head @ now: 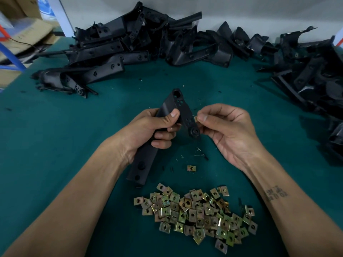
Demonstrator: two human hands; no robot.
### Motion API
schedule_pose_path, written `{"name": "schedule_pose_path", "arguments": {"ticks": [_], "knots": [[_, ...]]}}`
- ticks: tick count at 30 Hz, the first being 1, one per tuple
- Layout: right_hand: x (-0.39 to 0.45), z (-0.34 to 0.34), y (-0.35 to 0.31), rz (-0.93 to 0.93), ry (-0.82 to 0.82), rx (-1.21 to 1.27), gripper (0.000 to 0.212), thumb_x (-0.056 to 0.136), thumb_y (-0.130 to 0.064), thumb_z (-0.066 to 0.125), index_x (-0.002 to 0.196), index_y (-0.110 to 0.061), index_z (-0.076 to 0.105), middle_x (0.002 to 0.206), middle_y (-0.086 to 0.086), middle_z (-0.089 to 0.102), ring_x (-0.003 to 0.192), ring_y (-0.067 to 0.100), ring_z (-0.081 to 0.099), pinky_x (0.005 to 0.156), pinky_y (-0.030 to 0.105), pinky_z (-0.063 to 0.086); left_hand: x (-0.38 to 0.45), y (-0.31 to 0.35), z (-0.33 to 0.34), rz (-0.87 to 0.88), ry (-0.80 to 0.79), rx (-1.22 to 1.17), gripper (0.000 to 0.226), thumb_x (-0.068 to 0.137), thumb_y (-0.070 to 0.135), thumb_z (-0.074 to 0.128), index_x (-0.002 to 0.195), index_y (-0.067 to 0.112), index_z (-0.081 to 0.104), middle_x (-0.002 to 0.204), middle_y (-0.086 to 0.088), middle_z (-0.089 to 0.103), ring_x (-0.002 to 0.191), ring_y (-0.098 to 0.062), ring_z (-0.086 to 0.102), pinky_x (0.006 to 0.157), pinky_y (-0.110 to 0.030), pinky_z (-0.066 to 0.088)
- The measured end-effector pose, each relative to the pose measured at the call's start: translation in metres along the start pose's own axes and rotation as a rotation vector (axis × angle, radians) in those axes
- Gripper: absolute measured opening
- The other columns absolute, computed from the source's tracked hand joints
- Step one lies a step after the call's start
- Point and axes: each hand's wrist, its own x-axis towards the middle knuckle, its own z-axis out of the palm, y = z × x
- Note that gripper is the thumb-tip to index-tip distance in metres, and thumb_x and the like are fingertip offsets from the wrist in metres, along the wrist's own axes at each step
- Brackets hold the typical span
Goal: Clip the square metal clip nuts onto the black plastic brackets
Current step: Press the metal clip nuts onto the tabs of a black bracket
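The left hand [148, 127] holds a long black bracket [165, 134] up over the green bench [55, 136]. Its fingers are curled round the middle of the bracket, and the thumb lies flat on the front. The top end of the bracket points away from the person and tilts a little to the right. The bottom end hangs down near the left arm.

The right hand [228, 130] pinches one small nut [195, 119] between the thumb and first finger. The nut is touching the right edge of the bracket, just beside a row of small holes. The other fingers of this hand are loosely bent.

One more nut [191, 168] lies alone on the bench, under the hands. Close to the person sits a big pile of nuts [196, 214], gold and shiny, each with a hole in the middle.

At the far side of the bench lie heaps of black brackets: one on the left [96, 58], one in the middle [194, 47], and one on the right [311, 71]. Cardboard boxes [24, 34] stand off the bench at the far left.
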Motion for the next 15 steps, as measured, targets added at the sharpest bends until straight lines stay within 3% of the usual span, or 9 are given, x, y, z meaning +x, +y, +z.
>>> {"name": "schedule_pose_path", "arguments": {"ticks": [5, 15], "knots": [[0.0, 0.004, 0.002, 0.01, -0.013, -0.023, 0.019, 0.063, -0.013, 0.091, 0.079, -0.012, 0.08, 0.082, 0.01, 0.076, 0.073, 0.019, 0.07, 0.072, 0.029, 0.058, 0.0, -0.001, -0.001, -0.012, -0.011, 0.004, 0.03, 0.084, 0.031, 0.071, 0.085, 0.009, 0.05, 0.069, 0.001, 0.041, 0.046, -0.003, 0.028, 0.036, -0.014, 0.03], [-0.005, 0.015, 0.005, -0.037, 0.038, 0.05, 0.014, 0.059, -0.01, 0.085, 0.071, -0.01, 0.079, 0.077, 0.008, 0.076, 0.075, 0.019, 0.073, 0.073, 0.027, 0.059, 0.001, -0.002, -0.002, -0.008, -0.015, 0.007, 0.032, 0.081, 0.032, 0.072, 0.084, 0.007, 0.052, 0.067, 0.001, 0.043, 0.045, -0.003, 0.03, 0.036, -0.014, 0.031]]}}
